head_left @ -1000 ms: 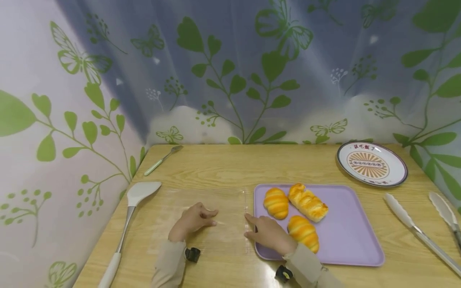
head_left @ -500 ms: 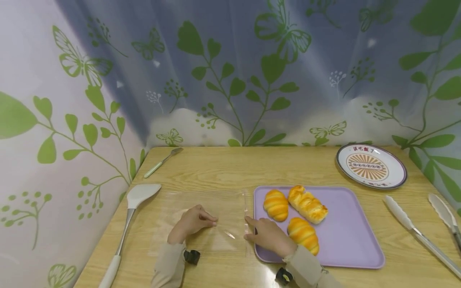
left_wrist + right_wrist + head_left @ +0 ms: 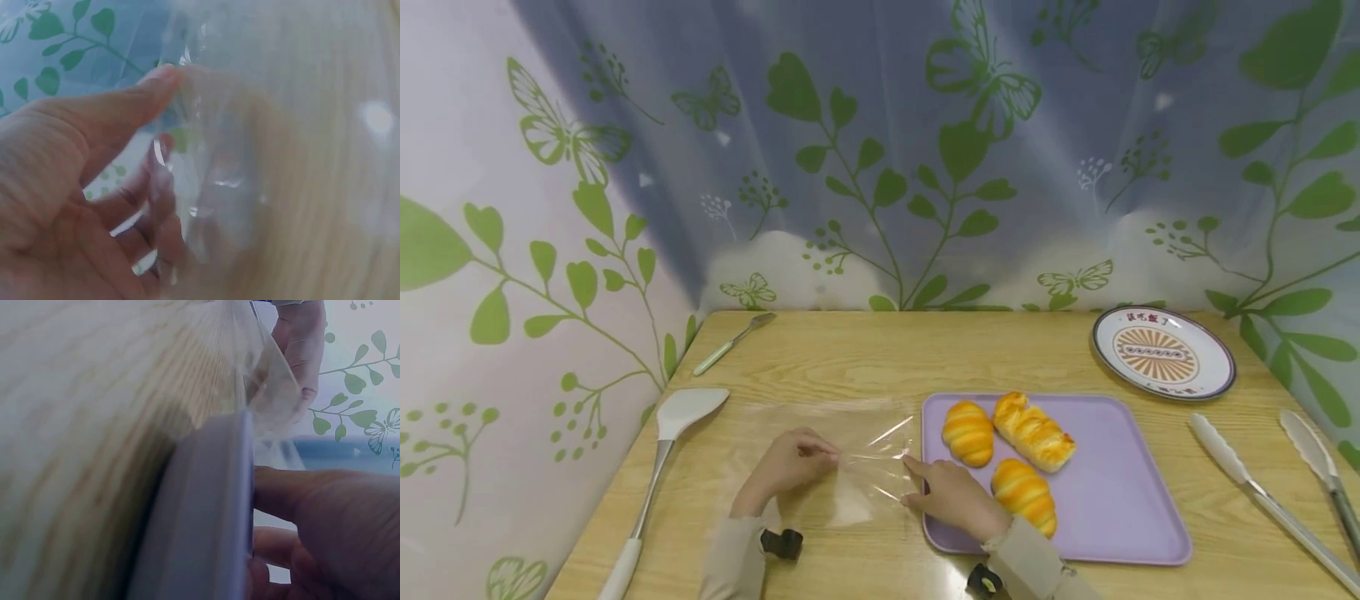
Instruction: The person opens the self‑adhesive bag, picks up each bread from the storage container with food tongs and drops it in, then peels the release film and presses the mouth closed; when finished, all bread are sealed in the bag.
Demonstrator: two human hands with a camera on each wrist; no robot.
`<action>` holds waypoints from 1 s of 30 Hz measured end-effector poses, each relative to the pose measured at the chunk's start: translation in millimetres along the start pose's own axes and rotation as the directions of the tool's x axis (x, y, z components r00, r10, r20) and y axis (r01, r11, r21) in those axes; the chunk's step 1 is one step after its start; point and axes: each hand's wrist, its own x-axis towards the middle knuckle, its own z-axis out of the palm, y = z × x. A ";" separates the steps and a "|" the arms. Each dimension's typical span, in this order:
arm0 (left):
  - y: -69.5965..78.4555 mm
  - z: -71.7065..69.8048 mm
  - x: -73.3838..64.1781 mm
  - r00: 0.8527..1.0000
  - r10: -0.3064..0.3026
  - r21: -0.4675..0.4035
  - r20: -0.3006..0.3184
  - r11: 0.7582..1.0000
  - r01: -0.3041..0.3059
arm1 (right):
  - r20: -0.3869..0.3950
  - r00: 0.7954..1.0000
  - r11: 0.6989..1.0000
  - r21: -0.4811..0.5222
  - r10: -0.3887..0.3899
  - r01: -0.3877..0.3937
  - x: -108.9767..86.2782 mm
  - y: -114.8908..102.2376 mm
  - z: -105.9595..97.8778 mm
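A: Here we go: the left hand (image 3: 793, 458), out left of the flat lilac plastic tray (image 3: 1120, 500), has thumb and fingertips pinched on a thin, clear plastic sheet (image 3: 853, 500)!

B: And that sheet lies just beside the tray, to its left, on the pale wood-grain tabletop (image 3: 865, 358). Why pinch it there?

A: Film that thin seems to offer nothing to grab flat, so a raised fold looks like the sensible hold. Look at those bright creases, fanning from the fingertips toward the tray!

B: And the right hand (image 3: 958, 496), leaning over the tray's left rim?

A: Index finger straight, thumb apart from it, both tips at the sheet's near-tray edge. I'd call it a steadying touch, something for the pinch to pull against. Its remaining fingers look bent in the wrist view, but I can't tell how firmly.

B: Three golden breads share the tray: a striped oval roll (image 3: 967, 433) toward its far left, a knobbly oblong loaf (image 3: 1036, 433) just beside that, and a second striped roll (image 3: 1024, 496) nearer the right sleeve (image 3: 1030, 554).

A: Grouped on the tray's left half, nearest the film, perhaps for easy reach. The long-handled white spatula (image 3: 688, 410) lies well left of it, leaving the hands some room.
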 end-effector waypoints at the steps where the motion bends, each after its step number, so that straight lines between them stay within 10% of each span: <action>1: 0.2 -1.1 -0.7 1.000 -0.003 -0.017 -0.024 1.000 0.002 | 0.000 1.000 1.000 -0.002 0.001 -0.001 -0.2 -0.3 -0.2; 14: -1.8 -0.6 -10.5 0.970 0.053 -0.156 -0.238 0.983 -0.092 | -0.028 1.000 0.999 0.036 -0.013 0.014 0.1 3.0 1.4; 21: -3.0 -1.4 -12.7 0.950 0.237 -0.032 -0.203 0.968 -0.248 | -0.086 0.995 0.999 0.029 -0.044 0.046 1.5 6.1 3.1; 26: -6.4 -1.9 -12.5 0.913 0.368 -0.127 -0.177 0.911 -0.392 | -0.093 0.995 0.999 0.015 -0.038 0.039 3.6 8.4 1.6; 30: -6.3 -1.7 -13.1 0.926 0.345 -0.220 -0.152 0.902 -0.372 | -0.063 0.998 1.000 0.025 -0.007 0.009 5.1 8.3 1.9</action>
